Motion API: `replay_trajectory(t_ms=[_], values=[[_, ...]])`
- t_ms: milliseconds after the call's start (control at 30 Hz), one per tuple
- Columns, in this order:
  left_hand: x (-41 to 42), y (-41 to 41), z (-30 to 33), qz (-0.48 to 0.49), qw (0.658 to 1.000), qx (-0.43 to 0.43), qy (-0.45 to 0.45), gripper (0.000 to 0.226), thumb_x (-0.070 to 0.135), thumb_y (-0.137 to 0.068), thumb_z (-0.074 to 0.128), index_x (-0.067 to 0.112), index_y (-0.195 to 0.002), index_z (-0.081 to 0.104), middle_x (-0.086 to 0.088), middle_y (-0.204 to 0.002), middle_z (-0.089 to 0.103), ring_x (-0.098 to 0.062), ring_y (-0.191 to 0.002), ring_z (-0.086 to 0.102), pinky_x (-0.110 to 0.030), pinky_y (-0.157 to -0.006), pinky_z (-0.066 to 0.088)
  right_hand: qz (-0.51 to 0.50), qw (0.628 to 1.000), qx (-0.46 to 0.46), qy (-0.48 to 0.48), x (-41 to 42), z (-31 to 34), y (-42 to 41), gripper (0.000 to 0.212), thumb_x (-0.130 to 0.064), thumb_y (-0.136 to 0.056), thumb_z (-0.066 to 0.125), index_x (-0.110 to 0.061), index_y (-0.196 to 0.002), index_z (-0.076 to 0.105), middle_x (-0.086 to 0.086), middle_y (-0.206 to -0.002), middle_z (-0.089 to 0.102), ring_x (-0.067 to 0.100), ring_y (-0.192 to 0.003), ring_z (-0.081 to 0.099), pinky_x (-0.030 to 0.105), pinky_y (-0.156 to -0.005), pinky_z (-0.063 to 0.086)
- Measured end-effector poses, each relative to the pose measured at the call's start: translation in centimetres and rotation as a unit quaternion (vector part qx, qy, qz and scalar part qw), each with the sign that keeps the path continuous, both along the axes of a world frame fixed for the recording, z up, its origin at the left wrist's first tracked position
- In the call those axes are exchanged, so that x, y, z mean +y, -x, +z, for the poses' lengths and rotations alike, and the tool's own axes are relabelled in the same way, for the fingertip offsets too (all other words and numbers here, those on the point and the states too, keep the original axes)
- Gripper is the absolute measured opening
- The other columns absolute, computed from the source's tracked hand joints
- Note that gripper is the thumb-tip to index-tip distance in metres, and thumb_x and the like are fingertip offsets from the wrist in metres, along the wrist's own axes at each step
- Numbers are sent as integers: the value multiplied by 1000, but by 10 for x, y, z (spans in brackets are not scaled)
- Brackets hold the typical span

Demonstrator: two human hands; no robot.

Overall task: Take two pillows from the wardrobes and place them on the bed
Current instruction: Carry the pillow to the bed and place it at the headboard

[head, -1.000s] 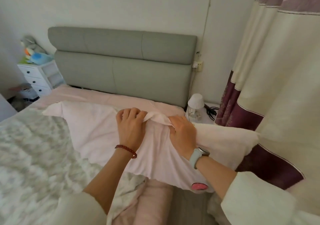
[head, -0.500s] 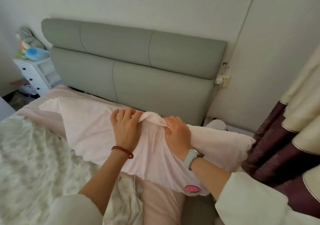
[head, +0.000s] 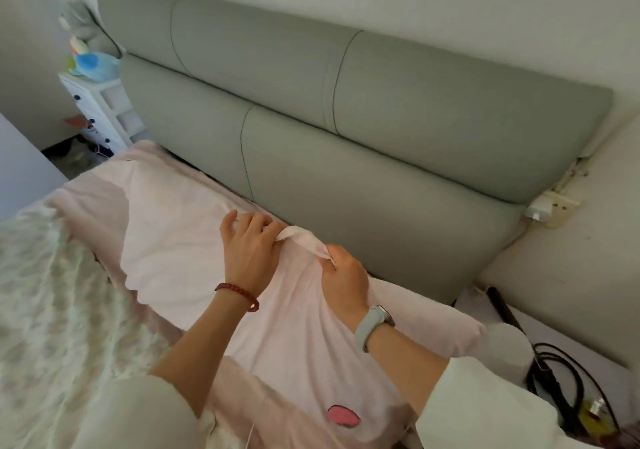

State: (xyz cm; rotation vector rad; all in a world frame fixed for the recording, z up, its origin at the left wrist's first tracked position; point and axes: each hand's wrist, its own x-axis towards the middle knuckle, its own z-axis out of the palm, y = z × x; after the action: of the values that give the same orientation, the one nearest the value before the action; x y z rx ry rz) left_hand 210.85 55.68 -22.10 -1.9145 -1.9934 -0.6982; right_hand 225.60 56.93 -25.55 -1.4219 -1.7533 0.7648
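A pale pink pillow (head: 180,251) lies across the head of the bed (head: 86,213), close to the grey-green headboard (head: 346,143). It has a pink patch near its front edge. My left hand (head: 251,251) and my right hand (head: 344,279) sit side by side on the pillow's far edge. Both grip a bunched fold of its cover between them. A red bead bracelet is on my left wrist and a grey watch on my right. I cannot make out a second pillow as separate from this one.
A flowered duvet (head: 52,310) covers the bed at left. A white drawer unit (head: 100,109) with soft toys stands in the far left corner. At right are a bedside surface with black cables (head: 561,379), a white lamp (head: 509,348) and a wall socket (head: 554,206).
The pillow has moved forward to the headboard with both hands still gripping its far edge. The view has swung left and down, and the curtain has left the frame.
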Motion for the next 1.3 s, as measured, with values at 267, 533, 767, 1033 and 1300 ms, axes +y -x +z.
replay_trajectory(t_ms=[267, 533, 767, 1033, 1300], values=[[87, -18, -119, 117, 965, -143, 187, 50, 28, -90, 52, 23, -137, 36, -8, -145, 37, -28, -136, 26, -56, -111, 8, 55, 973, -184, 124, 127, -108, -26, 48, -15, -94, 42, -18, -140, 30, 5, -147, 36, 25, -133, 31, 46, -109, 26], [1, -27, -247, 422, 674, -568, 212, 83, 34, -82, 64, 20, -144, 10, -19, -151, 16, -40, -132, 28, -53, -105, 28, 67, 910, -386, 139, 136, -200, -78, 51, -33, -93, 41, -25, -140, 25, 5, -154, 15, 22, -140, 12, 59, -108, 14], [-25, -48, -285, 369, 612, -675, 183, 93, 25, -81, 67, 28, -144, -1, -8, -145, 32, -23, -116, 44, -30, -92, 34, 7, 913, -332, 235, 143, -215, -88, 76, -45, -81, 57, -14, -141, 21, 17, -142, 37, 37, -129, 32, 53, -96, 34], [-54, -22, -233, 362, 760, -539, 32, 59, 28, -86, 56, 20, -138, 28, 21, -119, 46, 10, -101, 38, -20, -90, 31, -42, 974, -216, 53, 121, -186, -81, 18, -5, -89, 47, 5, -99, 58, 28, -102, 61, 42, -94, 53, 46, -81, 41], [-95, -71, -268, 416, 681, -560, 222, 83, 35, -79, 66, 23, -144, 14, -20, -147, 18, -37, -131, 30, -46, -104, 31, 0, 910, -315, 268, 90, -228, -131, 54, -28, -88, 54, -11, -136, 34, 21, -141, 36, 40, -127, 33, 48, -103, 31]])
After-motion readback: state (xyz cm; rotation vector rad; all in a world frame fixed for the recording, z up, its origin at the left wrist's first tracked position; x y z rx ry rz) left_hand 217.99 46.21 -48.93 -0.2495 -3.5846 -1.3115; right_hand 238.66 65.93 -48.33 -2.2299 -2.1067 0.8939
